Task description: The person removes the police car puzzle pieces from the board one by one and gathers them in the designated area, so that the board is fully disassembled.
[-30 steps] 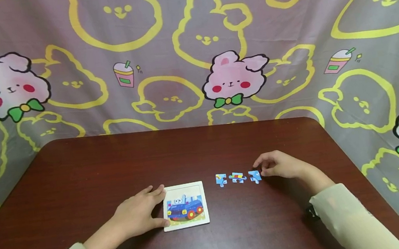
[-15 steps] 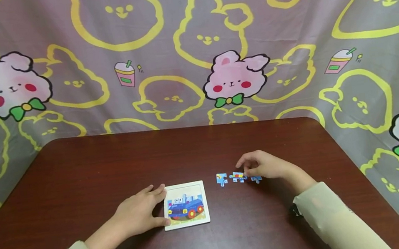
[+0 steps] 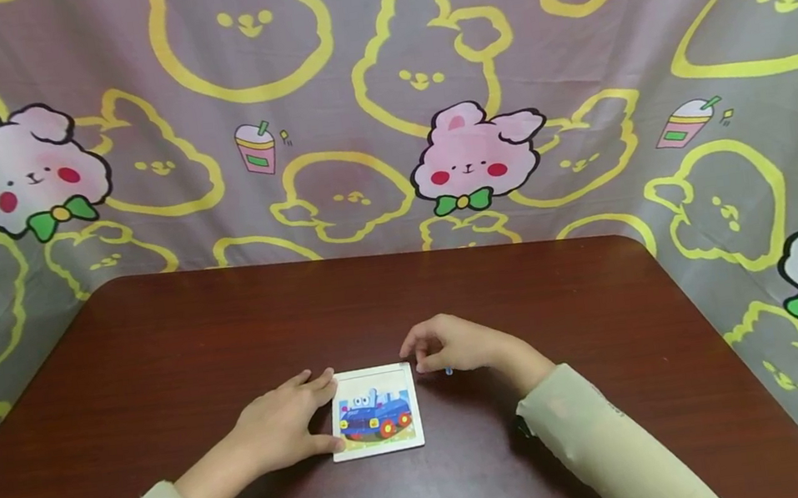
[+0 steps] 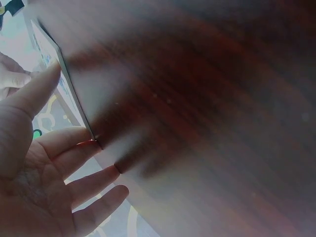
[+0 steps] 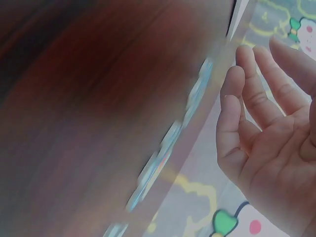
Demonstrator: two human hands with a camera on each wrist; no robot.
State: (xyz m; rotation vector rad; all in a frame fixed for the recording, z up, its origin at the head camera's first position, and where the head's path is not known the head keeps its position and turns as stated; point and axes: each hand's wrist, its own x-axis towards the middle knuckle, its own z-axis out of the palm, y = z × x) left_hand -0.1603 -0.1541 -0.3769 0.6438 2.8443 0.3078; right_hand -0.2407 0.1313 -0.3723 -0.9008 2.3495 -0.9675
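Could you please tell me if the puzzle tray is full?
The puzzle tray is partly full: a blue vehicle picture fills its lower part; the top looks bare.

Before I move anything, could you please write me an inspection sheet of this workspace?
Surface: dark reddish-brown table, glossy.
Job's things: white-framed puzzle board, pale strip above its blue vehicle picture; loose puzzle pieces in a row on the table.
Clutter: nothing seen.
Left hand: touches the puzzle board's left side.
Right hand: near the puzzle board's upper right corner, nothing visibly held.
Cables: nothing seen.
Surroundings: cartoon-print fabric behind the table.
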